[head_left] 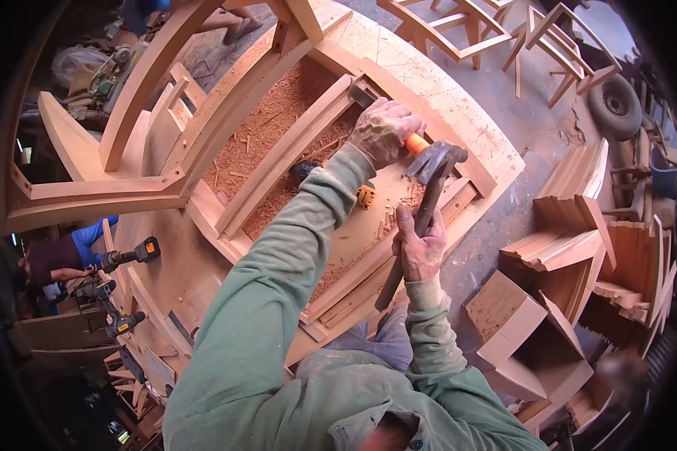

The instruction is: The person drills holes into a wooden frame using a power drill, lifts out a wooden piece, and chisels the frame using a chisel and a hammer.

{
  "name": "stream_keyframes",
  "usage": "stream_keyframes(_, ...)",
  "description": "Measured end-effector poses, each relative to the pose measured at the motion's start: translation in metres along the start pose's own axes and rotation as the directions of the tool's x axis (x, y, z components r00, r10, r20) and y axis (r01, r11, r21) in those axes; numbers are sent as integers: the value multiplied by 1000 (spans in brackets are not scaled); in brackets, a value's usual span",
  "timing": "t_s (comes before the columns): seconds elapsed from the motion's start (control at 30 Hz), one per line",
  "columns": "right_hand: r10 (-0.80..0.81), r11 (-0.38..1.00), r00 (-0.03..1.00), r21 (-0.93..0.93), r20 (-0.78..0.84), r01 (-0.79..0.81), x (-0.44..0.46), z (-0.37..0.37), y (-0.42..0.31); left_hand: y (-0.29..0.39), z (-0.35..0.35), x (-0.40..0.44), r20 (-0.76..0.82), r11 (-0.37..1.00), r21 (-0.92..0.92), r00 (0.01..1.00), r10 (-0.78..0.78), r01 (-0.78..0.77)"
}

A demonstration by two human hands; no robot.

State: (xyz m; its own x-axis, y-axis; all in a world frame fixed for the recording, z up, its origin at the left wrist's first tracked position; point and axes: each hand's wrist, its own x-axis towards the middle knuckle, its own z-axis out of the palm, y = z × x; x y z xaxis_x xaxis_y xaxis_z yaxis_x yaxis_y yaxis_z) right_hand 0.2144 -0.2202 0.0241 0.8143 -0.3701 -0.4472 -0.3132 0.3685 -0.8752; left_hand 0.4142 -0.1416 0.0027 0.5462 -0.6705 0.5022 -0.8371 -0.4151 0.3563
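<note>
My left hand (384,131) is closed around a chisel with an orange handle (414,143). Its metal blade (363,92) meets the corner of a pale wooden frame (289,154). In my right hand (421,244) is a hammer (433,199), gripped partway along its dark handle. The hammer head (438,159) is right by the butt of the chisel; whether they touch I cannot tell. Below my left forearm, a yellow and black power tool (365,195) is partly hidden. Wood shavings (252,146) lie inside the frame.
A curved wooden chair frame (147,83) rises at the left of the workbench (496,146). Cordless drills (139,252) lie beyond it, near another person (53,259). Chair frames (459,37), a tyre (614,107), a cardboard box (508,308) and stacked wood parts (560,237) stand to the right.
</note>
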Motion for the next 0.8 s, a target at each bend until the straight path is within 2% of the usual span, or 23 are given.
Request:
stream_keyframes(0.03, 36, 997, 999, 65, 17, -37, -5, -1, 2, 0, -3, 3, 30, 1000, -11, 1000, 8, -8)
stream_keyframes(0.07, 73, 989, 997, 128, 37, -77, -11, -1, 4, 1, -7, 4, 183, 1000, 15, 983, -29, 27)
stream_keyframes(0.1, 111, 975, 992, 186, 63, -121, -16, -2, 6, 2, -10, 7, 271, 998, 37, 961, -54, 46)
stream_keyframes(0.17, 104, 974, 992, 195, 66, -115, -20, -7, 6, -3, -14, 12, 434, 993, 88, 895, -106, 74)
stream_keyframes(0.23, 85, 967, 996, 240, 24, -88, -23, -8, 3, -7, -16, 16, 449, 992, 80, 885, -121, 94)
stream_keyframes(0.3, -21, 974, 997, 224, -69, 35, -21, -12, -4, -8, -17, 17, 475, 990, 94, 869, -139, 107)
stream_keyframes(0.37, -52, 962, 986, 258, -161, 93, -19, -14, -14, -10, -15, 15, 452, 992, 65, 883, -126, 108)
stream_keyframes(0.57, -31, 882, 984, 458, -174, 109, -19, 11, -15, -13, -11, 11, 383, 990, -2, 915, -128, 139)
stream_keyframes(0.63, -65, 974, 989, 206, -129, 91, -6, 35, 5, -13, -12, 13, 400, 990, 36, 906, -142, 139)
stream_keyframes(0.7, 2, 994, 1000, 109, 14, -3, 4, 43, 10, -8, -8, 13, 405, 990, 28, 904, -137, 138)
stream_keyframes(0.8, 10, 983, 1000, 186, -1, -9, -4, 29, -4, -11, -12, 12, 400, 990, 30, 906, -141, 141)
